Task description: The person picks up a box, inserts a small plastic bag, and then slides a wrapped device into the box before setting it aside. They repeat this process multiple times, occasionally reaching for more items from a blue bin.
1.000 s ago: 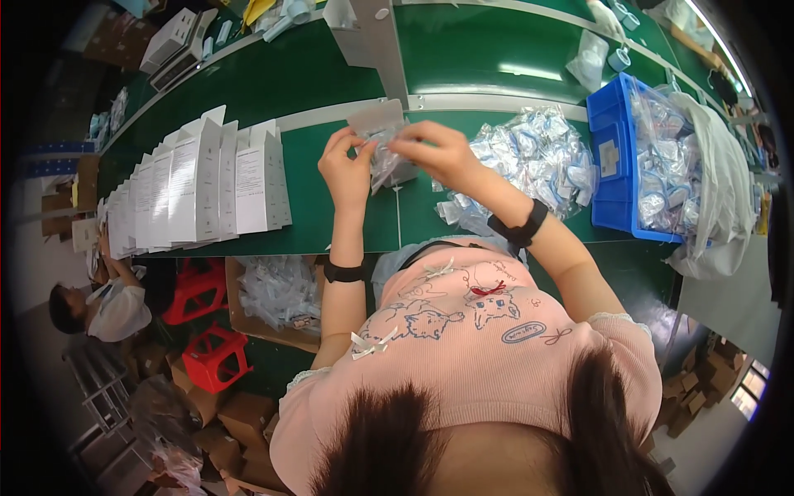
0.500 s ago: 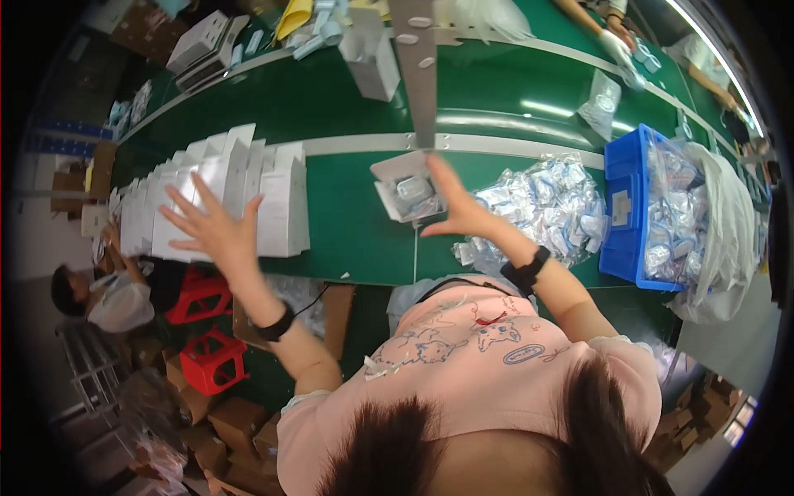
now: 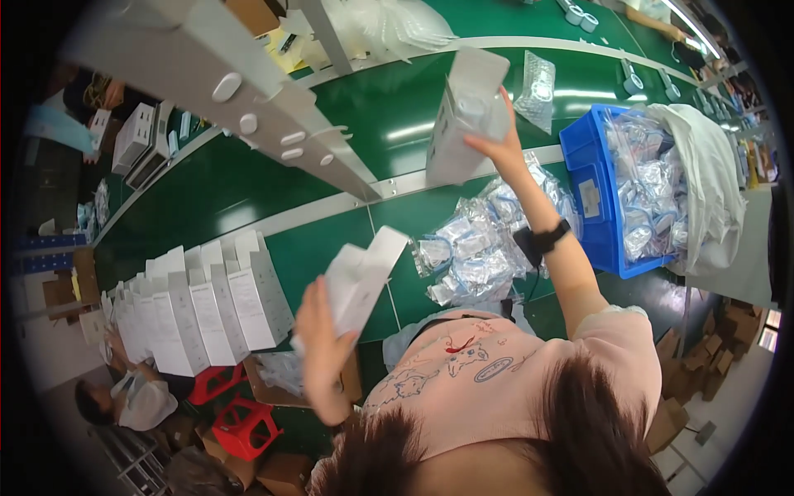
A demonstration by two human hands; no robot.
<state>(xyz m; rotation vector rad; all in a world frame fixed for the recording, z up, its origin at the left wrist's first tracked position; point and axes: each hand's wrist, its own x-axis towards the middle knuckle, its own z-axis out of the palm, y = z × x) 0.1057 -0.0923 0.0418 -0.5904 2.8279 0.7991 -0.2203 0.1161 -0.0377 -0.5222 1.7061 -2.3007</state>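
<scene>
My left hand (image 3: 323, 341) is closed around a white carton (image 3: 361, 279), which tilts over the near part of the green table with its flap up. Farther away, my right hand (image 3: 503, 151) grips a second white carton (image 3: 453, 136) by its side, at the metal rail. This one has its flap raised, and a pale item shows at its opening. Beneath my right forearm lies a pile of clear bags (image 3: 475, 248) holding silvery and blue items. A row of upright white cartons (image 3: 198, 310) stands to the left of my left hand.
A blue bin (image 3: 591, 202) of bagged items, partly draped with white plastic, stands at the right. A metal post (image 3: 273, 107) rises at the rail. Beyond it are a bubble-wrap bag (image 3: 536, 91) and a green surface. Red stools (image 3: 246, 426) and a seated person (image 3: 128, 401) are at left.
My right hand has carried the filled carton from the table to the rail. My left hand, spread before over the row, now holds a carton near me. The view has turned.
</scene>
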